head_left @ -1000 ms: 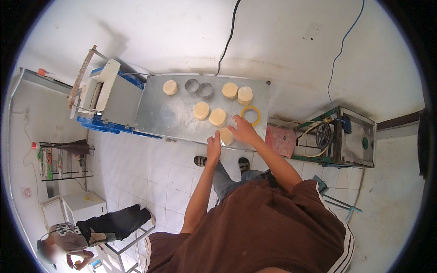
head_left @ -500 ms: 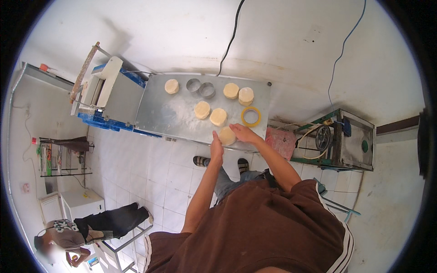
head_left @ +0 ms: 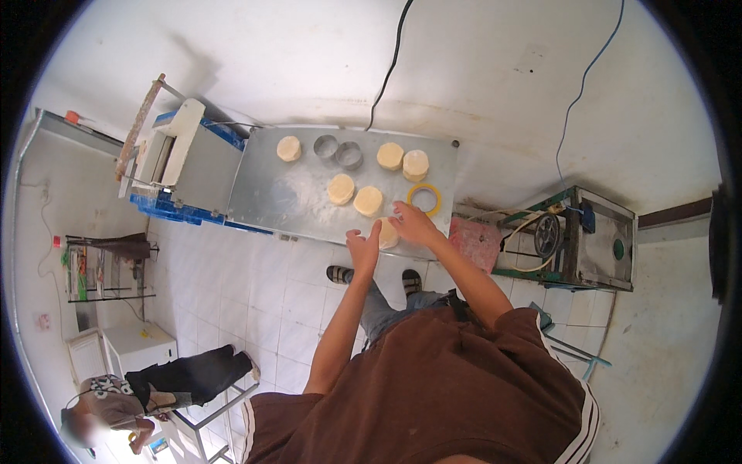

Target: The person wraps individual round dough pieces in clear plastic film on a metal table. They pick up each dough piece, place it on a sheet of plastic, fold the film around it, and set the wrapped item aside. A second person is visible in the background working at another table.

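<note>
At the table's front edge sits a stack of pale round dough sheets (head_left: 386,234), partly hidden between my two hands. My left hand (head_left: 362,249) is at its left side, thumb apart from the other fingers, with nothing gripped. Fingers also spread, my right hand (head_left: 416,225) is over its right side; whether it touches the stack I cannot tell. Just beyond stand a similar dough stack (head_left: 369,201) and another dough stack (head_left: 341,189) to its left. A roll of yellow tape (head_left: 423,199) lies flat beyond my right hand.
Two metal ring cutters (head_left: 338,151) and more dough stacks (head_left: 390,156) stand along the back of the floury metal table (head_left: 263,197). A roller machine (head_left: 182,155) adjoins it on the left. To the right is a green-framed machine (head_left: 568,236). Another person (head_left: 166,390) is at lower left.
My left hand has drawn slightly left and its fingers have spread. My right hand has lifted its fingers a little off the near dough stack. The stack looks about the same place.
</note>
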Available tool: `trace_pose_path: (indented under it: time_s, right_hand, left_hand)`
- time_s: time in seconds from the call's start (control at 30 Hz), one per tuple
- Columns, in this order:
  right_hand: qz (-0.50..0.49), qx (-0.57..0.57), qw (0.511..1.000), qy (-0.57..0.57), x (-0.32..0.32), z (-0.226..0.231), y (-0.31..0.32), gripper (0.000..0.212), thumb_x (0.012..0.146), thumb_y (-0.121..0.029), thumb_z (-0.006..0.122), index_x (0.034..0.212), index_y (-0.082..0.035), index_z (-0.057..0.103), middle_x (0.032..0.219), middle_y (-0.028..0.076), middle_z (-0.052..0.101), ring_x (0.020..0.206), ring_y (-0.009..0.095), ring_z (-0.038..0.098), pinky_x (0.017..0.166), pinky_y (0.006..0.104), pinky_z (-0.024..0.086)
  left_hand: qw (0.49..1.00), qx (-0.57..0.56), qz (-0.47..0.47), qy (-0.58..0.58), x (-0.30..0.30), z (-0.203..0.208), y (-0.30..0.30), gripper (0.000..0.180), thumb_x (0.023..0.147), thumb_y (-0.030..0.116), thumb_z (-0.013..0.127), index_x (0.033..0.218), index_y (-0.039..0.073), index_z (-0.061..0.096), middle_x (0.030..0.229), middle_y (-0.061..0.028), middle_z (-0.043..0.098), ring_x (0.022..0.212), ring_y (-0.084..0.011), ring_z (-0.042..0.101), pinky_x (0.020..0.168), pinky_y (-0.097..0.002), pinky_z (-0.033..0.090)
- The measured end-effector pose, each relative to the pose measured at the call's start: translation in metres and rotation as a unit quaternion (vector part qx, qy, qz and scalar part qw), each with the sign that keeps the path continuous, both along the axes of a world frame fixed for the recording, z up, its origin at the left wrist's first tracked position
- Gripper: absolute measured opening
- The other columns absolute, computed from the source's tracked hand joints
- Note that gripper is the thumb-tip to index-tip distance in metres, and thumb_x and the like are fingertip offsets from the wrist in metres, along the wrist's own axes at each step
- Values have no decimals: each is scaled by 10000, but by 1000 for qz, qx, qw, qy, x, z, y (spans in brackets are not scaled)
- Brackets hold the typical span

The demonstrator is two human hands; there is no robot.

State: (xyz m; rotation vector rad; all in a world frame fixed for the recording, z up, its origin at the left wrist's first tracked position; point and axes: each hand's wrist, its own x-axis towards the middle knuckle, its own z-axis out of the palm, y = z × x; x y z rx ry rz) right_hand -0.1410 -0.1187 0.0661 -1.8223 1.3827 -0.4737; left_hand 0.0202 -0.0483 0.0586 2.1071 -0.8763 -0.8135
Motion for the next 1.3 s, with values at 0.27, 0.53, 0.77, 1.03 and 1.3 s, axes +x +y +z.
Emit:
trace_pose_path:
  time_s: [0.27, 0.53, 0.77, 1.03, 1.3]
  right_hand:
    - [45, -61, 995, 66, 5, 4, -22, 174, 857, -122, 610, 957, -7, 693, 991, 216, 707, 1020, 405, 670, 847, 490, 543]
    - [60, -21, 981, 186, -3, 40, -10, 297, 916, -179, 613, 1166, -20, 616, 1148, 221, 650, 1025, 418, 666, 863, 519, 558]
    - [-14, -27, 999, -35, -1, 18, -21, 596, 980, -175, 579, 1502, 21, 368, 1478, 304, 478, 1326, 440, 536, 1080, 473, 463]
    - [123, 60, 989, -63, -29, -36, 8, 1003, 826, -102, 777, 1600, 16, 150, 1596, 291, 363, 1482, 366, 400, 1217, 409, 334]
    - [109, -3, 986, -126, -12, -28, 26, 1132, 694, -94, 900, 1603, -53, 225, 1593, 204, 400, 1475, 349, 410, 1211, 413, 356]
  left_hand:
    - [996, -67, -62, 16, 16, 17, -17, 424, 845, 134, 673, 1185, -18, 471, 787, -198, 671, 768, -375, 675, 762, -499, 513]
    - [989, -69, -99, 84, 19, 9, -12, 435, 922, 230, 698, 1205, -22, 486, 784, -151, 670, 723, -287, 655, 697, -436, 511]
    - [982, -34, -65, 175, 27, -24, -19, 702, 1075, 582, 407, 1181, -68, 650, 1106, -199, 695, 1025, -266, 648, 930, -369, 475]
    - [952, 52, -69, 295, 30, -29, -22, 778, 1086, 608, 352, 1348, -73, 623, 1291, -163, 689, 1183, -239, 627, 1019, -329, 446]
    - [901, 30, -65, 427, 17, -8, -19, 808, 1079, 637, 336, 1503, -37, 470, 1475, -162, 562, 1364, -256, 520, 1140, -358, 368]
